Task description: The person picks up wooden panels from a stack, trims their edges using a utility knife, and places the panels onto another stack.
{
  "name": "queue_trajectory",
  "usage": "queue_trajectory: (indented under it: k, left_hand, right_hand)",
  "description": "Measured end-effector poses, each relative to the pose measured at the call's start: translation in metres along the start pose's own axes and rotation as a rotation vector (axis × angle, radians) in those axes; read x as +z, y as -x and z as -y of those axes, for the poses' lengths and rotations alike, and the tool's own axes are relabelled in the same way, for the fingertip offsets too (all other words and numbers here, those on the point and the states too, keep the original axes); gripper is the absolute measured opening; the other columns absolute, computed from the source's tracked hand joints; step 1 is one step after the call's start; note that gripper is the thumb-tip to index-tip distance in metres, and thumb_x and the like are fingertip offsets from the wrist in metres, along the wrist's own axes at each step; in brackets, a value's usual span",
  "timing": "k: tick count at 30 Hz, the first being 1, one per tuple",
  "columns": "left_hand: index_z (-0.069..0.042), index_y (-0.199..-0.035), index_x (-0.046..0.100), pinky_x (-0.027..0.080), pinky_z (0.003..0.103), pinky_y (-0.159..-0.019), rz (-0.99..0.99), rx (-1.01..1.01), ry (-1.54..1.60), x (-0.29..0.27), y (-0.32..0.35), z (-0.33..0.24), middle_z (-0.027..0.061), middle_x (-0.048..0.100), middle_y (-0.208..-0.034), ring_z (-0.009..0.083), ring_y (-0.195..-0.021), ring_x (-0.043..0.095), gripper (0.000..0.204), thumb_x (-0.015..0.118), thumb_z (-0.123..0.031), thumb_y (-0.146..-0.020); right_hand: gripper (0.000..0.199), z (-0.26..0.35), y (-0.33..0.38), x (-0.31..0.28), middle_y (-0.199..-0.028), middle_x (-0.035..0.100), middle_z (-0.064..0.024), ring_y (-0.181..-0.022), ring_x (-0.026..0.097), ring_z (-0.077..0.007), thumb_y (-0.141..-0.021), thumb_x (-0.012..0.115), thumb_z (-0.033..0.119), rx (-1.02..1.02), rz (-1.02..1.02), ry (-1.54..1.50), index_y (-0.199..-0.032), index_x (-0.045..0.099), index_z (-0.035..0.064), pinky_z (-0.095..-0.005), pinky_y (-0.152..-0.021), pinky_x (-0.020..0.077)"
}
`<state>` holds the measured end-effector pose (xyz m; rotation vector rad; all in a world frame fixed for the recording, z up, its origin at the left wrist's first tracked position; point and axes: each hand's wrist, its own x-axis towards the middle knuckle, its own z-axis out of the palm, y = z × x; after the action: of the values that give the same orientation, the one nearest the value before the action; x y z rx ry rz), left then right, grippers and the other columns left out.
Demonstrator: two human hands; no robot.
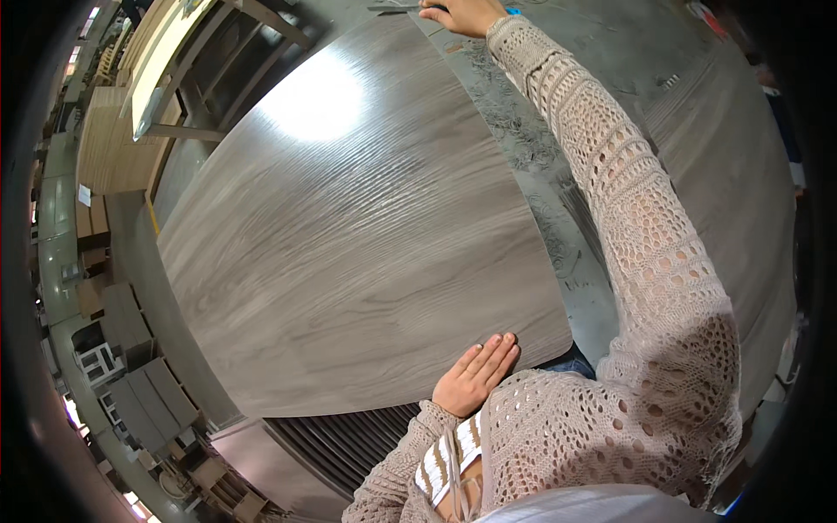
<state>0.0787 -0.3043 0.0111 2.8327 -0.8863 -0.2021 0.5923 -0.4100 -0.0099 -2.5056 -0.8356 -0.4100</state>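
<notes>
A large wood-grain board (366, 235), grey-brown and glossy, lies in front of me with a bright light reflected near its far end. My left hand (476, 376) rests flat on its near edge, fingers stretched out together. At the far right corner, my right hand (465, 15) is closed at the end of my outstretched arm. A thin, dark, flat tool (394, 10) sticks out to the left of it along the board's far edge. A small bit of blue (513, 11) shows beside the wrist. The top of the picture cuts off part of this hand.
Curly thin shavings (523, 139) litter the floor along the board's right side. More wood-grain panels (724, 174) lie to the right. A roller conveyor (349, 444) shows below the near edge. Stacked panels (113, 148) and a metal-framed rack (218, 65) stand at the far left.
</notes>
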Motion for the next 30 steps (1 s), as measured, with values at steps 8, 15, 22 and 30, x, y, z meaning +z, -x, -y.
queue_trajectory:
  k: [8,15,22,30]
  left_hand:
    - [-0.013,-0.137,0.039,0.018,0.034,-0.111,0.019,0.004,0.047,-0.002,-0.013,-0.002,0.0025,0.035,-0.144,0.0173,-0.134,0.029,0.047,0.037,-0.023,-0.091]
    - [-0.011,-0.138,0.036,0.024,0.035,-0.109,-0.011,-0.004,0.049,0.012,-0.016,0.011,0.0047,0.034,-0.145,0.0189,-0.134,0.030,0.053,0.043,-0.016,-0.085]
    - [-0.009,-0.141,0.027,0.022,0.040,-0.110,-0.046,0.097,-0.051,0.017,-0.039,0.015,0.0121,0.026,-0.147,0.0264,-0.136,0.026,0.057,0.041,-0.011,-0.086]
    - [-0.019,-0.141,0.031,0.024,0.049,-0.106,-0.170,0.200,-0.105,0.035,-0.076,0.025,0.0210,0.024,-0.145,0.0374,-0.133,0.026,0.063,0.046,-0.005,-0.081]
  right_hand:
    - [0.033,-0.064,0.001,0.025,-0.082,0.065,-0.0150,-0.081,0.063,-0.0328,-0.083,0.058,0.043,0.419,-0.029,-0.055,-0.085,0.065,0.0106,-0.0435,-0.070,0.0476]
    - [0.034,-0.029,0.135,0.006,-0.094,0.065,-0.0103,-0.089,0.061,-0.0276,-0.091,0.047,0.040,0.464,0.517,-0.078,-0.106,0.056,0.0103,-0.0400,-0.080,0.0460]
    - [0.035,0.031,0.338,-0.058,-0.105,0.062,-0.0140,-0.095,0.059,-0.0277,-0.094,0.044,0.035,0.708,0.660,-0.268,-0.118,0.051,0.0112,-0.0404,-0.083,0.0442]
    - [0.032,0.145,0.451,-0.100,-0.081,0.056,-0.0042,-0.063,0.053,-0.0116,-0.094,0.049,0.029,1.214,-0.032,-0.653,-0.121,0.050,0.0139,-0.0270,-0.058,0.0438]
